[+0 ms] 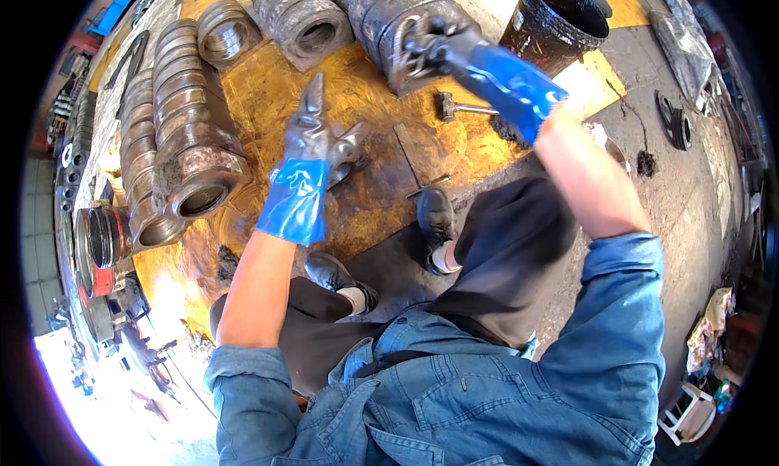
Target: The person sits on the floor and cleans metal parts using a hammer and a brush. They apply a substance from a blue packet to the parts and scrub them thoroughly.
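Note:
Both hands wear gloves with blue cuffs and dark, greasy palms. My left hand (pixel 312 133) is held above the oily yellow floor sheet (pixel 268 84), fingers stretched out and thumb apart, with nothing in it. A small grey metal piece (pixel 339 174) shows partly beneath it. Farther off to the right, my right hand (pixel 430 48) has bent fingers around the near end of a large ribbed metal cylinder (pixel 377 15) lying on its side. The glove hides part of that end. Below this hand lies a hammer (pixel 448 107), its handle running right.
Several ribbed metal cylinders (pixel 191 117) lie at left, with a shorter one (pixel 300 23) and a ring-shaped piece (pixel 227 36) behind. A black grimy bucket (pixel 560 19) stands far right. A thin rod (pixel 428 185) lies close to my shoe (pixel 436 214).

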The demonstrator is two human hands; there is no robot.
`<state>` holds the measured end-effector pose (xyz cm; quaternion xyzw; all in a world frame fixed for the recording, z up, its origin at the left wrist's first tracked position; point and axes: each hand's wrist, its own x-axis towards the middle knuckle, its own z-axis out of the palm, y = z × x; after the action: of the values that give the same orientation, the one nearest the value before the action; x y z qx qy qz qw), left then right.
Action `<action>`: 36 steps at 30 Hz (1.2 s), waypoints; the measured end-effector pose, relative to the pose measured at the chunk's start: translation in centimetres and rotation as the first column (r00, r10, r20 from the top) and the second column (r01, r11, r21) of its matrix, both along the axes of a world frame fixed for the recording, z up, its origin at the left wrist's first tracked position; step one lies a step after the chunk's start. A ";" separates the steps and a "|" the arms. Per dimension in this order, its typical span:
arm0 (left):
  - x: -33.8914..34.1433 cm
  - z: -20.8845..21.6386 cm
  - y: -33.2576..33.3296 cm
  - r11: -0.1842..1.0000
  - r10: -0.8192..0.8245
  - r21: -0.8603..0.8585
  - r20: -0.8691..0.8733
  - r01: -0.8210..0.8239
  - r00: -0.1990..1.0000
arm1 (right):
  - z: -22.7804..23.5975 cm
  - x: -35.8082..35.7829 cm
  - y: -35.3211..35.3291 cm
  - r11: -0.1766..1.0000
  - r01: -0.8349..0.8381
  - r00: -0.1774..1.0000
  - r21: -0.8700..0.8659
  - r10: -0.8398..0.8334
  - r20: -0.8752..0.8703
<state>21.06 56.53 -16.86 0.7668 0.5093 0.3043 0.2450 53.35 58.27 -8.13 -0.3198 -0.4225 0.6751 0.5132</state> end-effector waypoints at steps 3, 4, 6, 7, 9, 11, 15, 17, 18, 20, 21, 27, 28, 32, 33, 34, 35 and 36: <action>1.6 7.0 -2.1 0.990 0.035 0.139 -0.076 -0.024 0.997 | 0.3 -7.4 -1.5 0.982 -0.125 0.959 -0.145 0.082 -0.270; 0.9 7.5 -2.0 0.993 0.017 0.116 -0.112 -0.004 0.994 | 0.5 -9.0 -1.7 0.971 -0.152 0.945 -0.184 0.088 -0.315; -1.0 8.0 -1.4 0.998 -0.017 0.054 -0.202 0.028 0.979 | 0.1 -12.5 -2.6 0.942 -0.202 0.918 -0.270 0.086 -0.387; -1.3 7.8 -2.3 0.978 0.041 0.207 -0.189 -0.001 0.981 | 0.1 -13.2 -3.0 0.936 -0.193 0.930 -0.295 0.079 -0.360; -2.0 8.3 -2.7 0.985 0.087 0.165 -0.185 -0.056 0.979 | -0.8 -12.0 -3.5 0.955 -0.081 0.996 -0.286 0.070 -0.047; -4.6 7.7 -1.5 0.984 0.142 0.144 -0.286 -0.104 0.948 | -2.2 -11.4 -3.9 0.991 0.111 0.860 0.074 -0.133 0.493; -5.0 7.6 0.0 0.970 0.104 0.243 -0.464 0.014 0.880 | -1.8 -10.8 -5.0 0.636 -0.208 0.226 0.743 -0.708 0.669; -3.9 7.3 0.5 0.971 0.058 0.225 -0.544 0.079 0.837 | -1.9 -11.4 -5.5 0.627 -0.373 0.185 0.684 -0.672 0.717; -3.3 7.4 1.0 0.969 0.036 0.218 -0.583 0.114 0.812 | -2.0 -11.9 -6.1 0.686 -0.300 0.286 0.663 -0.598 0.749; -1.7 7.4 1.7 0.984 0.030 0.158 -0.583 0.077 0.812 | -2.4 -12.1 -7.4 0.797 -0.169 0.480 0.580 -0.447 0.755; -1.3 7.2 1.9 0.987 0.035 0.147 -0.582 0.063 0.812 | -2.5 -12.4 -8.0 0.864 -0.137 0.529 0.485 -0.350 0.773; 0.8 5.9 3.4 0.994 0.067 0.108 -0.611 0.000 0.789 | -2.4 -13.4 -10.6 0.931 0.029 0.603 0.363 -0.306 0.737; 1.1 5.8 3.7 0.994 0.074 0.105 -0.625 -0.010 0.777 | -2.2 -13.3 -10.8 0.935 0.014 0.628 0.353 -0.283 0.725; 1.4 2.2 5.3 0.997 0.015 -0.056 -0.447 -0.045 0.894 | -4.6 -14.2 -8.4 0.929 0.092 0.382 0.358 -0.365 0.849; 3.3 2.8 4.6 0.999 0.014 0.041 -0.513 0.008 0.858 | -6.3 -13.8 -8.0 0.836 0.138 0.269 0.531 -0.548 0.792; 4.3 3.0 3.9 0.989 0.029 0.136 -0.575 0.060 0.818 | -6.8 -13.2 -7.3 0.841 0.141 0.261 0.523 -0.541 0.800; 4.6 2.8 3.7 0.987 0.023 0.147 -0.546 0.069 0.837 | -7.2 -12.5 -6.7 0.846 0.144 0.253 0.513 -0.533 0.807; 4.5 2.5 3.6 0.987 0.041 0.150 -0.574 0.055 0.818 | -7.7 -12.0 -6.3 0.851 0.144 0.248 0.504 -0.525 0.814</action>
<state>25.57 60.11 -14.35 0.8417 0.5307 0.0975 0.0188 41.38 51.93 -15.81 -0.6407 -0.6634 0.1569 0.3533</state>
